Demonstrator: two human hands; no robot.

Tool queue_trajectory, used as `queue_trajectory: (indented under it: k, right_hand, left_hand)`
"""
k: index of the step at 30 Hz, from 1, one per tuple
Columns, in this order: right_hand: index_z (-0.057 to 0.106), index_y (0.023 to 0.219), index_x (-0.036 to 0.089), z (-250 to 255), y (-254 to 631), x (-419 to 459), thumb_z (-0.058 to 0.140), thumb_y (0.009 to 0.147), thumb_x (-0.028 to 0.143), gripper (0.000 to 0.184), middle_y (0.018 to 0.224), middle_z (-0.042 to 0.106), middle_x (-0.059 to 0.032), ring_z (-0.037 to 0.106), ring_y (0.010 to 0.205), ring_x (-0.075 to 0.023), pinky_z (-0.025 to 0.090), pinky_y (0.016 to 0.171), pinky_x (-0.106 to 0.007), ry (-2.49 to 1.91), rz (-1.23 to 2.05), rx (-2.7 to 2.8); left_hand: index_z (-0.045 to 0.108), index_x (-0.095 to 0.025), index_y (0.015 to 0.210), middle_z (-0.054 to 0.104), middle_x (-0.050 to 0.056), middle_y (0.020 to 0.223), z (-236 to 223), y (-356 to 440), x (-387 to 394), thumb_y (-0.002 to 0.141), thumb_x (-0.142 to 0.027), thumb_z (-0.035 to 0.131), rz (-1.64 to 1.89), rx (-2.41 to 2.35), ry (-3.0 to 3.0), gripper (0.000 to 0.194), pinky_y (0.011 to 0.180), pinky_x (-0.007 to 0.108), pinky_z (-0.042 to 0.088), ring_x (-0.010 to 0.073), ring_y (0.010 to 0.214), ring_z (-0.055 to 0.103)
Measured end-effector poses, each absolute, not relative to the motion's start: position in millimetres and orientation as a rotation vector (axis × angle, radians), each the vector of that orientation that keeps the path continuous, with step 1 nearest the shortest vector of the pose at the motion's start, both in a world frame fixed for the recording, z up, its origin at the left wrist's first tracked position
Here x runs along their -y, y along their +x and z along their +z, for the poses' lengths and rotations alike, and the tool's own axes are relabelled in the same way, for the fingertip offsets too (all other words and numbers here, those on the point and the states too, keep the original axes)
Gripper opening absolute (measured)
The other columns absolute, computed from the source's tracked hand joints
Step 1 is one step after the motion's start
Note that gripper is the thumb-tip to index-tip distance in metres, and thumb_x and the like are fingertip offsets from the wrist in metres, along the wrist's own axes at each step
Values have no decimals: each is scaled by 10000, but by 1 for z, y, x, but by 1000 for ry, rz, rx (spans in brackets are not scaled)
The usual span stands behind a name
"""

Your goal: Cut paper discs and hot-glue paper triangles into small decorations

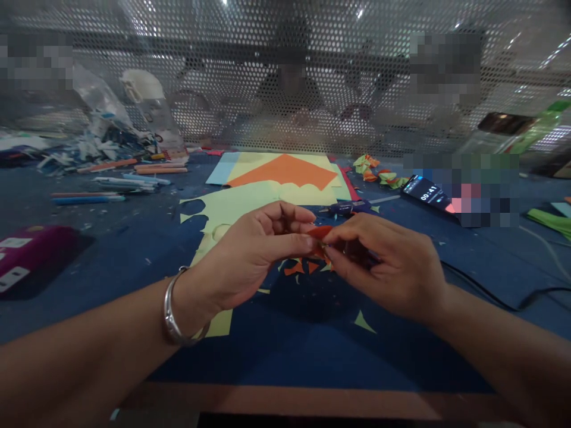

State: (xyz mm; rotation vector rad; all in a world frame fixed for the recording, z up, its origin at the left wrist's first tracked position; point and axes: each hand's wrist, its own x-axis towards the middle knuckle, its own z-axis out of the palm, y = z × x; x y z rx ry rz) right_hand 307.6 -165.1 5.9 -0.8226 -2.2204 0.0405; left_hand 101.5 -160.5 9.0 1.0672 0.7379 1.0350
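Between my two hands, above the blue tabletop, is a small piece of orange paper (322, 232). My left hand (263, 241) pinches its left side between thumb and fingers. With thumb and forefinger closed at its right edge, my right hand (388, 255) grips the same piece; the fingertips hide much of it. Below lie orange and pale green paper scraps (294, 268). Behind the left hand spreads a pale green sheet (241, 199) with curved bites cut from its edge. A dark blue hot glue gun (348, 207) lies just beyond the right hand.
An orange sheet (285, 172) rests on yellow paper at the back. Crumpled paper flowers (370, 169) and a phone (430, 193) sit right of it. A cable (486, 288) crosses the right side. At left are rolled paper sticks (129, 183), a bottle (156, 113) and a magenta box (35, 252).
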Motion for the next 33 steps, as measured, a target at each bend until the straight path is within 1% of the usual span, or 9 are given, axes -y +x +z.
queue_trajectory:
  k: [4,8,12,15,20,24,27,31,33]
  right_hand:
    - [661,922,166,7,307,166,654,885,143,44,791,656,13,567,609,-59,447,553,-209,-828,39,2219]
    - [656,936,174,7,307,166,648,892,157,48,792,661,11,577,610,-71,446,540,-217,-842,51,2234]
    - [652,953,177,7,306,165,645,887,154,70,793,663,6,595,629,-87,460,554,-225,-831,61,2255]
    - [654,945,168,5,306,165,650,886,162,60,797,655,3,568,594,-75,463,547,-217,-851,96,2255]
    - [664,963,157,4,306,165,686,880,202,97,794,654,8,545,546,-53,458,509,-191,-870,171,2191]
    - [669,943,163,5,305,164,677,890,209,70,749,657,19,559,546,-51,459,507,-174,-921,213,2145]
    - [678,937,170,6,302,164,689,874,188,67,726,652,30,547,528,-48,446,498,-176,-938,216,2130]
    - [679,878,173,8,299,166,668,881,178,13,690,647,28,521,509,-54,402,468,-191,-981,244,2118]
    - [675,846,173,8,299,167,653,890,192,53,680,644,21,515,510,-59,394,468,-197,-1011,268,2113]
  left_hand:
    - [645,-139,988,686,18,936,8,102,159,735,-25,771,1042,-731,1086,305,735,179,543,100,822,683]
    - [639,-140,989,679,11,907,8,103,159,737,7,733,1041,-745,1085,307,706,173,534,95,802,676]
    - [627,-132,983,672,2,841,9,105,160,778,-9,685,1062,-768,1058,246,686,183,533,90,745,668]
    - [616,-120,961,666,-4,801,10,106,161,792,-24,670,1080,-794,1051,202,672,190,538,86,693,661]
    - [598,-114,963,695,18,817,12,107,160,786,5,628,1101,-847,1003,215,665,194,539,92,685,670]
    - [587,-114,940,691,22,785,12,107,160,777,21,614,1098,-877,953,213,662,197,536,96,677,668]
    - [601,-115,928,688,17,787,11,108,161,763,21,634,1107,-882,991,217,672,204,535,100,684,668]
    - [633,-119,885,661,-9,770,9,110,164,723,-10,715,1117,-869,1079,211,653,204,524,97,679,654]
    - [647,-124,875,655,-13,781,9,110,164,708,-25,745,1124,-869,1108,218,643,199,514,89,683,638]
